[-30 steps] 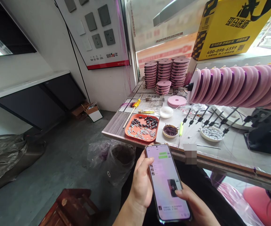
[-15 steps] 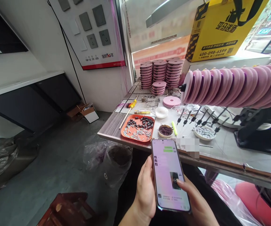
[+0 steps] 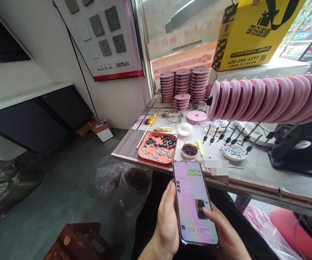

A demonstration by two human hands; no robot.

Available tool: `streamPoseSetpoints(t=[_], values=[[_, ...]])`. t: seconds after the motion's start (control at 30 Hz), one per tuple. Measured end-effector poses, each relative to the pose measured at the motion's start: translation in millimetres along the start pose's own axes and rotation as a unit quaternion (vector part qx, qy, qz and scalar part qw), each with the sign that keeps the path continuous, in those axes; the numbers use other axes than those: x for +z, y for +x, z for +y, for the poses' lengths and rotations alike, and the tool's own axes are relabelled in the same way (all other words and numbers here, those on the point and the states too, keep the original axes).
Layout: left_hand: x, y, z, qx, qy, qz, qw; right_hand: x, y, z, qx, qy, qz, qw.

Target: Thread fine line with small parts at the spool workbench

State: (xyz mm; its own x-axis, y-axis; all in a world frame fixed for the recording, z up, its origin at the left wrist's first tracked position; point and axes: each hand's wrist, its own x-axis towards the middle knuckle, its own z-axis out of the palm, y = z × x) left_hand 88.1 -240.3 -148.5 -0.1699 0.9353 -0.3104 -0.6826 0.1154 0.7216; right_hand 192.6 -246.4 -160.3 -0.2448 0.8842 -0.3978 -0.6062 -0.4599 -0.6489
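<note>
A lit phone (image 3: 193, 224) showing a chat screen is held upright over the lap, just in front of the table edge. My left hand (image 3: 166, 220) is wrapped round its left side. My right hand (image 3: 223, 227) holds the lower right side, its thumb over a dark picture on the screen. Beyond the phone, on the table, lie an orange tray (image 3: 142, 156) of small black and metal parts, a small bowl of dark sticks (image 3: 189, 150), a yellow-green tool (image 3: 200, 148) and a dish of pale beads (image 3: 234, 152).
A row of pink discs (image 3: 264, 97) on a black stand (image 3: 294, 151) reaches over the table's right side. Stacked pink spools (image 3: 183, 83) stand at the back, near a yellow bag (image 3: 253, 39). A wooden stool (image 3: 74, 242) and a lined bin (image 3: 135, 187) are at the left.
The view has shifted very slightly. Both hands keep the same hold on the phone, with the right thumb over the same picture.
</note>
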Motion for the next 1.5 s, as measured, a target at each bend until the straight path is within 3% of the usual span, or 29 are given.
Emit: streamPoseSetpoints(t=[0.17,0.37,0.63,1.07,1.5], values=[[-0.7,-0.2,-0.3,0.0,0.005,0.001,1.0,-2.3,0.9,1.8,0.004,0.015,0.009,1.0],[-0.9,-1.6,-0.4,-0.005,0.002,-0.014,1.0,-2.2,1.3,0.9,-0.006,-0.001,-0.021,1.0],[-2.1,-1.8,-0.6,-0.003,0.003,-0.027,1.0,-6.4,1.7,3.8,0.026,0.033,-0.003,0.999],[0.1,-2.5,0.3,-0.003,0.007,-0.02,1.0,-5.9,0.7,3.2,0.003,-0.016,0.009,1.0],[-0.6,-1.8,0.4,-0.005,0.002,-0.028,1.0,-5.2,1.5,3.7,0.021,0.039,-0.005,0.999]])
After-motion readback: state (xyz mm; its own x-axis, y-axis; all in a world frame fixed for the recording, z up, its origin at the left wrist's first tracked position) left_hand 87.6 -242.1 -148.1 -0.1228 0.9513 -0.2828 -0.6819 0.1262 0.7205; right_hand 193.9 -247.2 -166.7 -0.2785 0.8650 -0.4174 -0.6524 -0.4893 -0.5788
